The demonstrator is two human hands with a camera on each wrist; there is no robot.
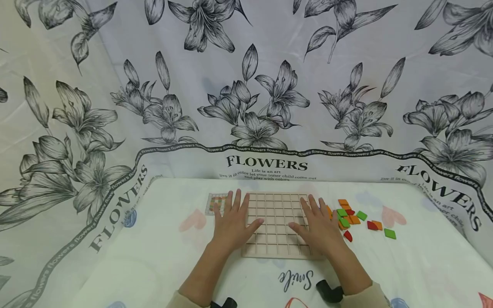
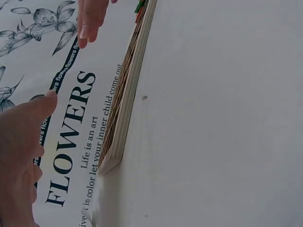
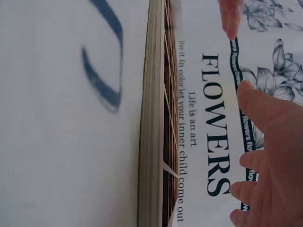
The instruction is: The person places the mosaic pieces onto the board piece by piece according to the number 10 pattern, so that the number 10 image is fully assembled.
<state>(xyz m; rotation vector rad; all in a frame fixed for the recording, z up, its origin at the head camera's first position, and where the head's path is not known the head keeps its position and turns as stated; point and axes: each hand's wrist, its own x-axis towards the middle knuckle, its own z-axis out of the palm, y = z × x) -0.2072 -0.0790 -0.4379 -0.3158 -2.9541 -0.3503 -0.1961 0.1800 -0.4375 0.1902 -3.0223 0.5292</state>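
Note:
A pale wooden grid board [image 1: 275,222] with square cells lies on the table in the head view. Over its left edge is my left hand [image 1: 233,226], fingers straight and spread, holding nothing. My right hand [image 1: 319,229] is likewise spread over the board's right edge. Both wrist views show the hands, left [image 2: 21,142] and right [image 3: 279,156], raised above the board, whose side edge [image 3: 151,113] is visible. Beside the left fingers lies a small card [image 1: 211,203] with a coloured grid pattern, partly hidden by that hand.
Right of the board lie several loose orange, red and green pieces [image 1: 361,215], some overlapping; the right hand covers part of them. A white printed cloth [image 1: 154,239] covers the table, and a flower-patterned curtain [image 1: 177,162] stands behind it.

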